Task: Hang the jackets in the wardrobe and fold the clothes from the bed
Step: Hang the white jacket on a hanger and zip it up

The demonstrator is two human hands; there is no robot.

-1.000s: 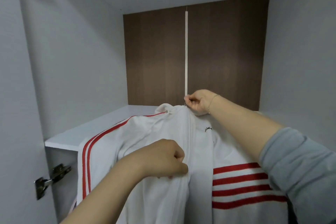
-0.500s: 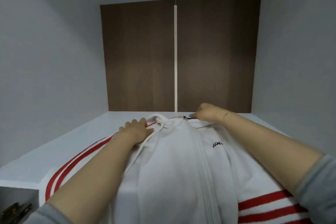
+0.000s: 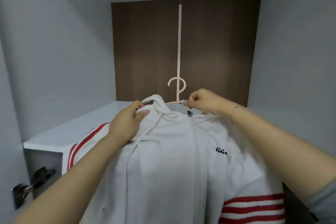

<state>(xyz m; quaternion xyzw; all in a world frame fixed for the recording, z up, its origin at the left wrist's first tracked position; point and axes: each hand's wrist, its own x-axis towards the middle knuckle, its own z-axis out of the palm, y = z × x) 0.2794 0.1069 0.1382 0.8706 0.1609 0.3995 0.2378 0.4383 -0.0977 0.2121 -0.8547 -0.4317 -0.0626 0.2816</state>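
Jacket [image 3: 174, 160]: white with red stripes, draped toward the camera inside the wardrobe [image 3: 54, 51], collar farthest away.
Hanger [image 3: 177, 89]: pink hook upright above the collar, free of any rail.
Left hand [image 3: 127, 123]: grips the hood side.
Right hand [image 3: 201, 102]: pinches the collar beside the hook, nearer to it.

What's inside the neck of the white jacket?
A pink hanger: its hook sticks up from the white jacket collar. The hanger's arms are hidden under the cloth. The right hand pinches near its base; the left hand grips the collar.
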